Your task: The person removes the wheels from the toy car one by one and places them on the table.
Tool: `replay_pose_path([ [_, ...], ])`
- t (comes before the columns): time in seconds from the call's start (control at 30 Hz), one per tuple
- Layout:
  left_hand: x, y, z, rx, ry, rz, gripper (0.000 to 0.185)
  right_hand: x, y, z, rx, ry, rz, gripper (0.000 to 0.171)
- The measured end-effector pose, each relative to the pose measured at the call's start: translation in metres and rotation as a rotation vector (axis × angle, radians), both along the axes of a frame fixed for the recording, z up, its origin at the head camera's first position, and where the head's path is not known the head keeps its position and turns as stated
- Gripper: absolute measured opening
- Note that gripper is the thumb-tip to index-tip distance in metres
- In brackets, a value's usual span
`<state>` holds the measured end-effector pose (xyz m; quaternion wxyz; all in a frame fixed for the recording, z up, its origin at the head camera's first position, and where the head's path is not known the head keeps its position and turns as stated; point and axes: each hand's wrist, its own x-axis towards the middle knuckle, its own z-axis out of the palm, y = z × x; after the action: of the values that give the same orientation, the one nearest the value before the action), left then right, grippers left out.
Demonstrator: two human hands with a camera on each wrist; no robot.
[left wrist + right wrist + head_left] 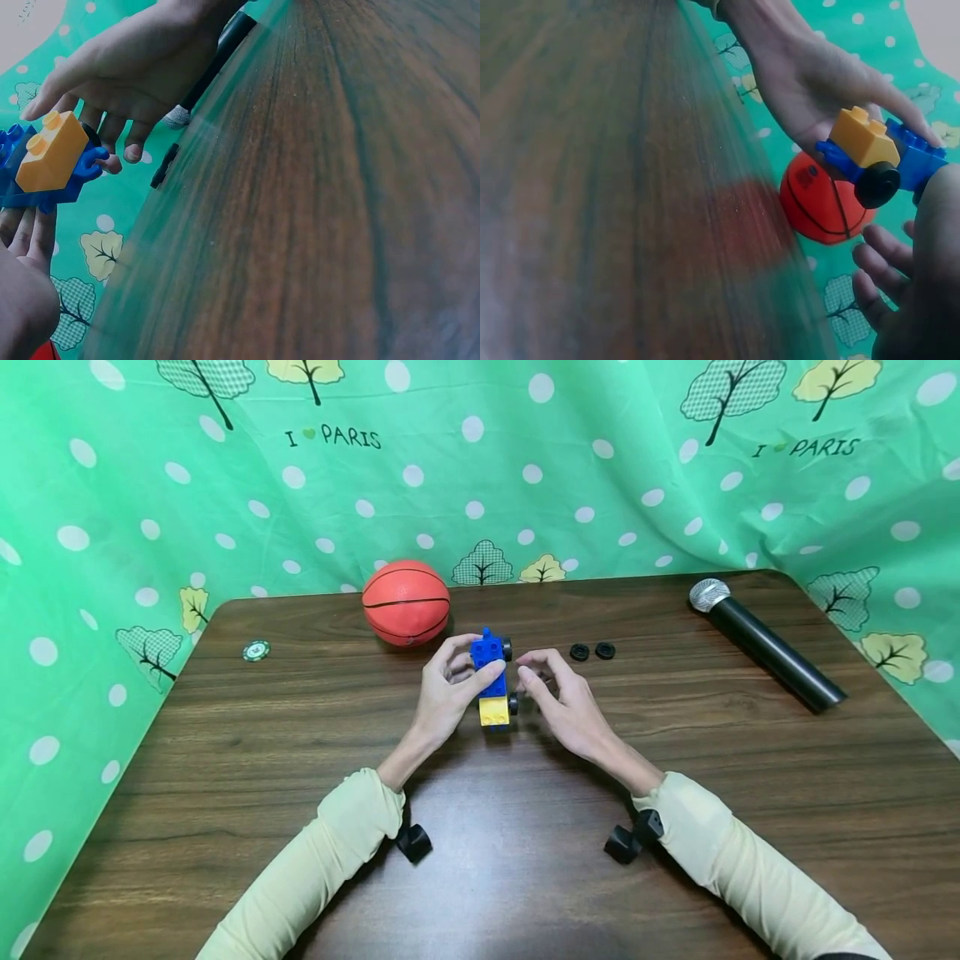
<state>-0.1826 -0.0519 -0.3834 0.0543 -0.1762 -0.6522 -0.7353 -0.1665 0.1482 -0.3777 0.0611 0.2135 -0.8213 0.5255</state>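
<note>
Your left hand (448, 692) grips the brick car (491, 678) just above the table (300, 760), beside the ball (406, 602); your right hand (558, 693) hovers open at its wheels. A careless nudge there could pop a wheel (877, 184) off, I judge.

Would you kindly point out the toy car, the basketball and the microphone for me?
toy car (492, 681), head view, on its blue body between the two hands.
basketball (406, 602), head view, on the middle of its orange surface.
microphone (772, 647), head view, on its black handle.
</note>
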Motion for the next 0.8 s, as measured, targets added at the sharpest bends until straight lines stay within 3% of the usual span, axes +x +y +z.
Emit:
replay_pose_path([
  [0.2,0.000,0.001,0.000,-0.017,0.005,0.008,0.043,-0.003,-0.002,0.000,-0.068,-0.023,0.005,0.028],
  [0.5,0.001,0.005,-0.001,-0.016,-0.010,-0.021,0.041,-0.010,-0.011,-0.003,-0.200,0.046,-0.020,0.028],
  [0.8,0.001,0.005,-0.003,-0.043,0.005,-0.056,0.043,-0.013,-0.022,-0.005,-0.246,-0.004,-0.011,0.027],
])
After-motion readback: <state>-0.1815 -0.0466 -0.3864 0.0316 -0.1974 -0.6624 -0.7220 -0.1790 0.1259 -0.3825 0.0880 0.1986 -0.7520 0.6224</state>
